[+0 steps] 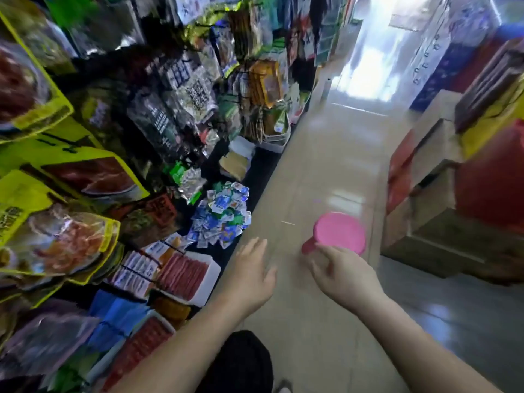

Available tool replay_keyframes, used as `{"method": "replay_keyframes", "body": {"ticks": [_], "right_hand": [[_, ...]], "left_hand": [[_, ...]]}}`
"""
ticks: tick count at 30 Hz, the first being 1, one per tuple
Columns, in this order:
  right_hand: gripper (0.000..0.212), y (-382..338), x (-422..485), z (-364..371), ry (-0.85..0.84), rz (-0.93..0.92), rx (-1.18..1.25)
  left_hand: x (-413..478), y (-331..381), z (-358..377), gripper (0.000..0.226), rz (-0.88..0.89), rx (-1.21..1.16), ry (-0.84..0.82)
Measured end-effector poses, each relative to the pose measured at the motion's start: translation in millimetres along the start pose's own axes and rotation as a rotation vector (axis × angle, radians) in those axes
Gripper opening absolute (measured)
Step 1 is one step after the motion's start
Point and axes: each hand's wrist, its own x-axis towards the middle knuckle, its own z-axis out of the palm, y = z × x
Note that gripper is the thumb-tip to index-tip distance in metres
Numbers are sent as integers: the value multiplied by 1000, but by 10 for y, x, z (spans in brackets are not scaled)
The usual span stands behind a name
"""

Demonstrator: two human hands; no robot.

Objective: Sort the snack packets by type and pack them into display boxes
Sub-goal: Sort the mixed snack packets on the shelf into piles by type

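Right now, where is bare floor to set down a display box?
Free: the tiled floor between the heap of blue-white packets and the cardboard boxes at the right, beyond the pink object. Crowded: the whole left side, with hanging bags and trays.

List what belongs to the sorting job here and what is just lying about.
Job: packet pile; white box of red packets; probably the scoop held by the right hand.
Lying about: hanging bags; cartons.
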Motion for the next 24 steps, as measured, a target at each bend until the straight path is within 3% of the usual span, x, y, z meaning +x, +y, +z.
{"method": "replay_keyframes", "body": {"ticks": [13, 24], "right_hand": [[52, -119, 3733, -838, -100, -68, -26], [53, -461, 6012, -1291, -242, -242, -58]], "left_hand": [[3569, -62, -969, 69, -87, -67, 50], [5137, -168, -1504, 66, -272, -160, 94]]}}
